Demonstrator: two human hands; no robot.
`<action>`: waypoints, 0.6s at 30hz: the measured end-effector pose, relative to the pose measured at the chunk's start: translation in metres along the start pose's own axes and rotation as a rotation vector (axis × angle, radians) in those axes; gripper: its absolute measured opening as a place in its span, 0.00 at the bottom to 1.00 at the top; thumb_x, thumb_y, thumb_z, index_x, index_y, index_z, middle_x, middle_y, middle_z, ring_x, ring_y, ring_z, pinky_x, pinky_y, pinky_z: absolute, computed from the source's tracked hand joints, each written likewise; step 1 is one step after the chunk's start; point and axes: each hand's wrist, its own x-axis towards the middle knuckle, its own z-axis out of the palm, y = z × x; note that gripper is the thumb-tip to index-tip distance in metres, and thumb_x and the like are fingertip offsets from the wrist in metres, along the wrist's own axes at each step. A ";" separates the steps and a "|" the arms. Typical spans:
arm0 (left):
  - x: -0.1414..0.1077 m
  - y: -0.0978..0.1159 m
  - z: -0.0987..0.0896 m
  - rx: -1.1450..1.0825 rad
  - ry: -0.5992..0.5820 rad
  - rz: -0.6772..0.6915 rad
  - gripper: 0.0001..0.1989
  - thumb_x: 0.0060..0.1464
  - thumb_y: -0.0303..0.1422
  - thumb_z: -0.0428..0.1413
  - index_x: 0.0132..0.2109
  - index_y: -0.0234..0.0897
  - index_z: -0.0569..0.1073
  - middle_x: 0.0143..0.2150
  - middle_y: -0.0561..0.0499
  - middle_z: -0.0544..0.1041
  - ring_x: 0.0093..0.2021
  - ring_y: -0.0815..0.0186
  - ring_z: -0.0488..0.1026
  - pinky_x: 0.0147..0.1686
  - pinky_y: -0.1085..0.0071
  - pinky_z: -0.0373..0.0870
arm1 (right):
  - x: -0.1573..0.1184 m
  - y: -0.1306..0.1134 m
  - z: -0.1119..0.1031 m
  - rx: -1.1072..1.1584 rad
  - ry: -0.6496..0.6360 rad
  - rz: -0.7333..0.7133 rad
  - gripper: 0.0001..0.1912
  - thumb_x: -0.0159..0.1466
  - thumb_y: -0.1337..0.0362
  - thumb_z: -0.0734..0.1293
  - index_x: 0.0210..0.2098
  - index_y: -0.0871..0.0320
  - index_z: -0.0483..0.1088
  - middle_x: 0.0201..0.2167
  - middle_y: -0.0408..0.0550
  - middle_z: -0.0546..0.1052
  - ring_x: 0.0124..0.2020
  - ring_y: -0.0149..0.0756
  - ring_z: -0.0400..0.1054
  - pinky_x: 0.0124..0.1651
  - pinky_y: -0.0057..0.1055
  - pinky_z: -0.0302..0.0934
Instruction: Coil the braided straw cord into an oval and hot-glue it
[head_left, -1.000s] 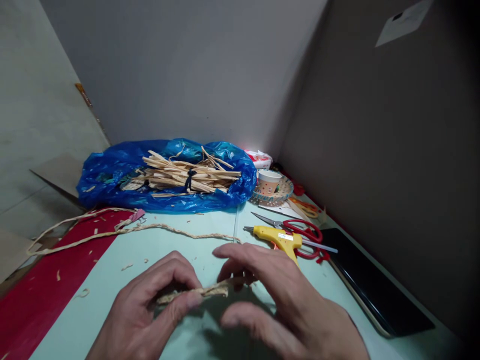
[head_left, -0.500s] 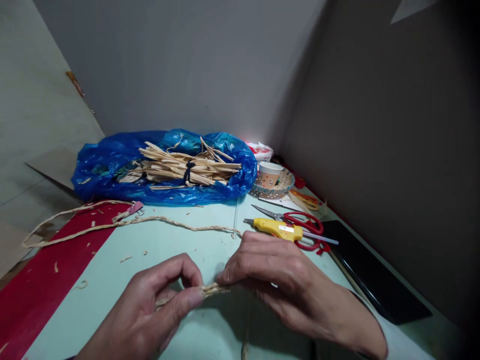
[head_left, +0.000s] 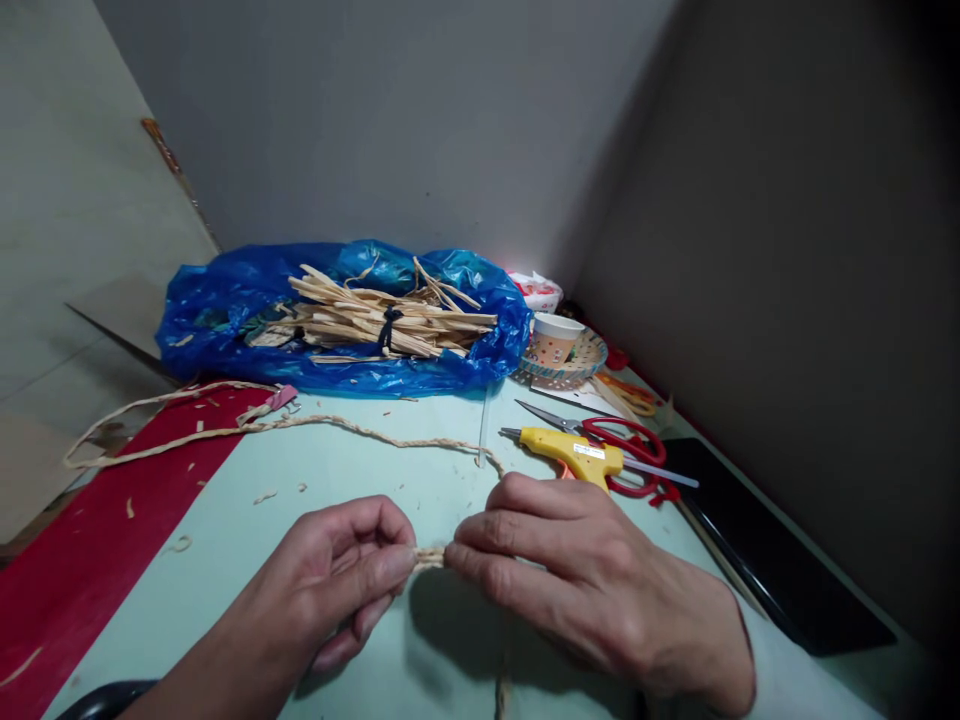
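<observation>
My left hand (head_left: 345, 580) pinches one end of a short piece of pale braided cord (head_left: 430, 559) at the lower middle. The other end of that piece is gripped between the fingertips of my right hand (head_left: 577, 580). Only a short length shows between the two hands. A long twisted cord (head_left: 360, 428) runs across the pale green table (head_left: 255, 560) from a loop at the left, passing behind my right hand. A pink clip (head_left: 283, 397) sits on the cord. Below my right hand, a strand of cord hangs or lies, partly hidden.
Behind are a blue plastic bag (head_left: 217, 300) with a tied bundle of pale strips (head_left: 435, 328), and a paper cup (head_left: 553, 340) on a woven basket (head_left: 589, 362). A yellow glue gun (head_left: 570, 452), red-handled scissors (head_left: 626, 440) and a black flat object (head_left: 780, 550) lie right.
My right hand has turned and its fingertips now close on the cord, hiding the end that showed before. The view has shifted slightly, with the table items lying further right and a little higher.
</observation>
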 end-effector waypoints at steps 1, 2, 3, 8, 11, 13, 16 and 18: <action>0.000 0.001 0.000 -0.006 -0.001 -0.003 0.16 0.58 0.46 0.58 0.32 0.38 0.69 0.19 0.62 0.59 0.18 0.76 0.46 0.17 0.77 0.42 | 0.000 0.000 0.000 -0.001 -0.010 0.004 0.21 0.74 0.72 0.52 0.34 0.64 0.74 0.28 0.53 0.77 0.30 0.38 0.63 0.31 0.35 0.59; 0.000 0.001 0.000 -0.012 -0.005 0.000 0.16 0.58 0.45 0.58 0.32 0.38 0.69 0.19 0.62 0.59 0.18 0.76 0.46 0.17 0.76 0.42 | 0.000 0.000 0.001 -0.006 -0.016 0.006 0.20 0.74 0.72 0.53 0.35 0.64 0.74 0.29 0.53 0.78 0.30 0.38 0.62 0.31 0.35 0.59; 0.000 0.001 0.000 -0.019 -0.016 0.006 0.15 0.58 0.45 0.58 0.32 0.38 0.69 0.18 0.62 0.59 0.18 0.76 0.45 0.17 0.76 0.41 | 0.000 0.000 0.001 -0.009 -0.014 0.005 0.18 0.73 0.72 0.54 0.35 0.64 0.74 0.29 0.52 0.78 0.30 0.38 0.62 0.31 0.35 0.58; 0.005 0.003 -0.006 -0.068 -0.119 -0.050 0.14 0.58 0.42 0.59 0.31 0.38 0.69 0.18 0.62 0.59 0.17 0.76 0.46 0.16 0.77 0.43 | -0.002 0.001 0.003 0.013 0.015 -0.008 0.20 0.74 0.73 0.54 0.32 0.66 0.74 0.27 0.53 0.77 0.30 0.38 0.61 0.31 0.35 0.57; 0.009 0.003 -0.006 -0.093 -0.157 -0.077 0.15 0.57 0.43 0.60 0.30 0.38 0.69 0.18 0.62 0.60 0.17 0.76 0.48 0.16 0.78 0.45 | -0.004 0.005 0.006 0.080 0.015 -0.003 0.16 0.73 0.74 0.56 0.39 0.69 0.75 0.33 0.56 0.79 0.31 0.38 0.61 0.33 0.35 0.58; 0.010 0.003 -0.005 -0.105 -0.147 -0.060 0.14 0.57 0.43 0.60 0.32 0.38 0.70 0.17 0.62 0.61 0.16 0.76 0.50 0.15 0.78 0.47 | -0.005 0.008 0.007 0.145 0.045 0.008 0.13 0.71 0.75 0.58 0.42 0.70 0.75 0.35 0.57 0.80 0.31 0.38 0.62 0.35 0.35 0.59; 0.011 0.003 -0.003 -0.047 -0.109 0.005 0.16 0.55 0.46 0.61 0.33 0.38 0.72 0.19 0.59 0.66 0.16 0.74 0.58 0.16 0.78 0.56 | -0.006 0.011 0.008 0.219 0.105 0.025 0.11 0.69 0.77 0.60 0.43 0.69 0.75 0.35 0.57 0.81 0.32 0.38 0.64 0.37 0.35 0.60; 0.011 0.003 -0.004 0.029 -0.094 0.065 0.17 0.53 0.48 0.61 0.33 0.37 0.74 0.22 0.55 0.71 0.19 0.71 0.65 0.19 0.75 0.62 | -0.006 0.012 0.007 0.238 0.137 0.027 0.10 0.68 0.76 0.62 0.42 0.68 0.75 0.35 0.57 0.81 0.32 0.38 0.65 0.37 0.35 0.61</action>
